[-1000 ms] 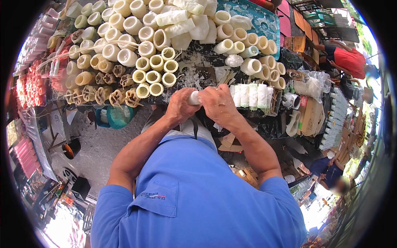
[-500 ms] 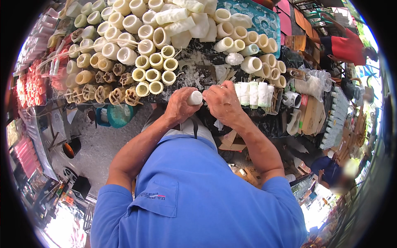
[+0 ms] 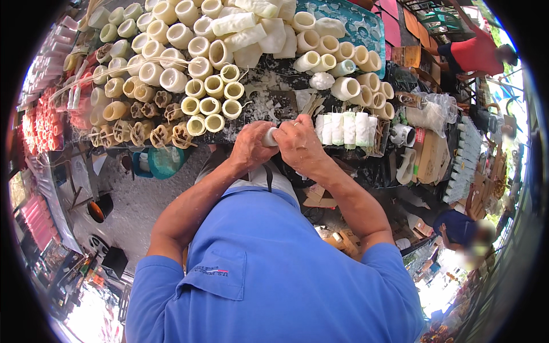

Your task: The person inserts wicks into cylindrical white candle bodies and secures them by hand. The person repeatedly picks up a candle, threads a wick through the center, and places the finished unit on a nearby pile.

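Observation:
At the table's near edge my left hand is closed around a short white cylinder that looks like a wax candle, its round end tilted up. My right hand, with a ring on one finger, is closed and presses its fingertips against the candle's end. Whatever it may grip is hidden by the fingers. Beyond my left hand stand hollow pale-green wax cups, some with wicks hanging out. Just right of my right hand lies a row of white rough-surfaced cylinders. White shavings are scattered on the dark tabletop.
Many cream wax cups fill the table's left and back, with wax slabs among them. A blue tray sits at the back right. Cardboard lies at the right. Two people, in red and dark blue, are at the right.
My right hand has moved left onto the candle's end and now covers part of it. The candle is tipped a little. The person in dark blue at the right has shifted slightly.

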Tool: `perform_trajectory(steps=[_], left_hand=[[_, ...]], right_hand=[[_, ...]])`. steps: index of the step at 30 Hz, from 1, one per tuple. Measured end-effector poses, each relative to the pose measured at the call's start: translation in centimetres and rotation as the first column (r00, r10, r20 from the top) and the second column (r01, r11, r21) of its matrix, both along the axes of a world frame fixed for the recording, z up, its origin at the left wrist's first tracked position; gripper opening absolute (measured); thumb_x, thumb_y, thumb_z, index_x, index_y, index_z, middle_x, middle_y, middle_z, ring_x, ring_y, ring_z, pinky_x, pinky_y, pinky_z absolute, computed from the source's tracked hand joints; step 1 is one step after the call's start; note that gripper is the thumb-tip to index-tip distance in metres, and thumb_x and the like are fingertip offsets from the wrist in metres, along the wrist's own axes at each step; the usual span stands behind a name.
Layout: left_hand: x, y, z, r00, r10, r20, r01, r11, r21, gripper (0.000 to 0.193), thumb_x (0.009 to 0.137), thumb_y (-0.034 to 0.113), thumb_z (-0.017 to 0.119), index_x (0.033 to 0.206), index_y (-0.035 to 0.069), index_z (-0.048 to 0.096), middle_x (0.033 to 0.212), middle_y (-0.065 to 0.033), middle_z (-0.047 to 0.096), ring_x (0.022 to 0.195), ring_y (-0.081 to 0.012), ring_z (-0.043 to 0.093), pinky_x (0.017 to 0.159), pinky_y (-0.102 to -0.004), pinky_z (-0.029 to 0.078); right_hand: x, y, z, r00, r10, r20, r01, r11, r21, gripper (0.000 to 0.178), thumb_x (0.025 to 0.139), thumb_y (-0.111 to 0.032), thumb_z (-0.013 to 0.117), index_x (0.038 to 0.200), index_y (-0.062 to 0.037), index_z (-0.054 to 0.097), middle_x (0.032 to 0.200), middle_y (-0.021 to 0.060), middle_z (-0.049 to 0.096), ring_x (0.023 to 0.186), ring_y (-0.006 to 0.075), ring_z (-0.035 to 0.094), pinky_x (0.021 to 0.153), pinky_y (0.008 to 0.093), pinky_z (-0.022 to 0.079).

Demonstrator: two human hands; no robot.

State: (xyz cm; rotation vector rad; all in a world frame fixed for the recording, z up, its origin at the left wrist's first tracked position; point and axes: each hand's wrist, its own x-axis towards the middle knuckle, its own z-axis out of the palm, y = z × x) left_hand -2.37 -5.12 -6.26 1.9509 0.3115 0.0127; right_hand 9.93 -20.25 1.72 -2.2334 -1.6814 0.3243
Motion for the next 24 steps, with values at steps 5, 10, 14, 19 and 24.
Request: perform_trajectory(steps=[5, 10, 14, 19, 24], left_hand=[[0.0, 0.4, 0.2, 0.999, -0.026, -0.032, 0.025, 0.999, -0.022, 0.052, 0.081, 0.025, 0.088, 0.127, 0.005, 0.072, 0.126, -0.0177, 0.073, 0.116, -0.0385, 0.070, 0.101, -0.0484, 0.055], [0.6, 0.0, 1.0, 0.996, -0.029, -0.080, 0.018, 0.989, -0.146, 0.067, 0.083, 0.026, 0.089, 0.140, 0.005, 0.062, 0.124, -0.0193, 0.073, 0.106, -0.0362, 0.074, 0.094, -0.0449, 0.059], [2.1, -0.3, 0.2, 0.913, 0.129, -0.388, -0.386, 0.581, -0.716, 0.047, 0.101, 0.035, 0.074, 0.130, 0.003, 0.055, 0.100, -0.0186, 0.072, 0.086, -0.0341, 0.076, 0.079, -0.0468, 0.064], [4.3, 0.2, -2.6, 0.746, 0.035, -0.666, -0.655, -0.144, -0.742, 0.043, 0.115, 0.040, 0.046, 0.115, -0.002, 0.055, 0.089, -0.0192, 0.067, 0.081, -0.0382, 0.073, 0.074, -0.0505, 0.066], [5.0, -0.4, -3.1, 0.841, -0.028, -0.541, -0.526, -0.277, -0.804, 0.048, 0.117, 0.039, 0.029, 0.127, -0.004, 0.050, 0.109, -0.0257, 0.067, 0.101, -0.0425, 0.071, 0.094, -0.0551, 0.060]], right_hand=[[0.4, -0.2, 0.4, 0.997, -0.077, 0.000, 0.077, 0.997, -0.012, 0.010, 0.091, -0.011, 0.062, 0.091, -0.0057, 0.071, 0.086, 0.0082, 0.069, 0.083, 0.0290, 0.068, 0.094, 0.0489, 0.043], [0.4, 0.5, 1.0, 0.994, -0.084, 0.072, 0.093, 0.985, -0.144, 0.017, 0.091, -0.013, 0.065, 0.103, -0.0064, 0.075, 0.104, 0.0097, 0.072, 0.104, 0.0280, 0.070, 0.111, 0.0542, 0.039], [2.0, -0.7, 2.8, 0.884, -0.366, 0.289, 0.318, 0.926, 0.201, 0.027, 0.092, -0.017, 0.075, 0.118, -0.0074, 0.075, 0.130, 0.0119, 0.068, 0.122, 0.0279, 0.066, 0.122, 0.0579, 0.031], [1.3, -3.3, 4.2, 0.698, -0.640, -0.321, 0.710, 0.676, 0.196, 0.017, 0.092, -0.010, 0.080, 0.108, -0.0051, 0.076, 0.112, 0.0132, 0.075, 0.110, 0.0335, 0.070, 0.104, 0.0482, 0.052], [-2.8, -1.5, 2.8, 0.882, -0.410, -0.230, 0.468, 0.819, 0.332, 0.013, 0.084, -0.008, 0.080, 0.096, -0.0043, 0.078, 0.116, 0.0117, 0.074, 0.107, 0.0338, 0.069, 0.095, 0.0477, 0.055]])
